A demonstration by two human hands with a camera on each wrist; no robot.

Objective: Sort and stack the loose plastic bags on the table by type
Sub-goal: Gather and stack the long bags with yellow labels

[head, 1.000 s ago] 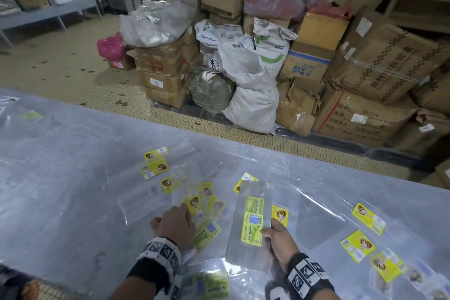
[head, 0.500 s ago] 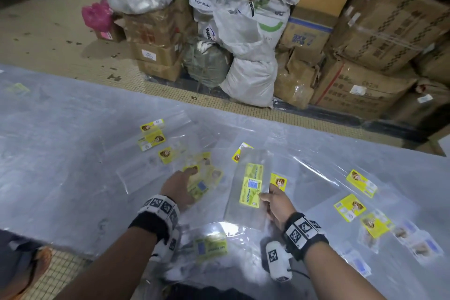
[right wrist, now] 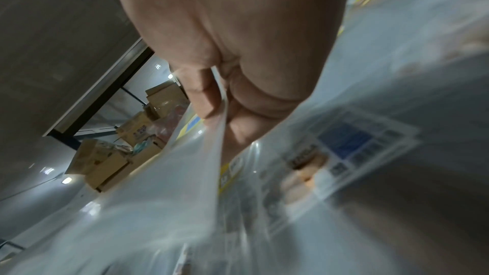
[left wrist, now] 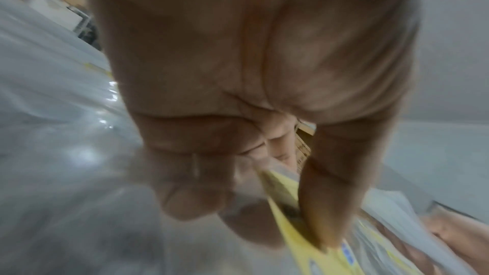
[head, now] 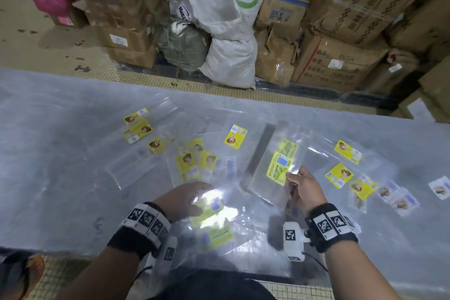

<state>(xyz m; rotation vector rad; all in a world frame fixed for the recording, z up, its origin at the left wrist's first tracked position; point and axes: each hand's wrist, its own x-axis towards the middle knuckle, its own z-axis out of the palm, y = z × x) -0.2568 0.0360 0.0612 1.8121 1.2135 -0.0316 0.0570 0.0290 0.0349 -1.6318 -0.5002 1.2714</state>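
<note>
Clear plastic bags with yellow labels lie scattered over the table [head: 48, 165]. My right hand [head: 295, 179] pinches a small stack of green-yellow labelled bags [head: 280, 165], lifted off the table at a tilt; in the right wrist view the thumb and fingers [right wrist: 211, 99] clamp the stack's edge [right wrist: 222, 133]. My left hand [head: 192, 200] grips another green-yellow labelled bag [head: 209, 209] near the table's front edge, glare hiding part of it. In the left wrist view the fingers [left wrist: 330, 206] pinch that bag's yellow label [left wrist: 285, 206]. One more such bag [head: 219, 236] lies in front of my left hand.
Tiger-labelled yellow bags lie in groups at left [head: 138, 126], centre [head: 192, 163] and right [head: 345, 165]; white-labelled bags [head: 399, 197] sit far right. Beyond the table's far edge, cardboard boxes [head: 341, 19] and white sacks [head: 229, 63] crowd the floor.
My left hand has drawn back from the centre bags toward the front edge with a green-yellow bag in its grip. The right hand has shifted its stack rightward. The head view has tilted down.
</note>
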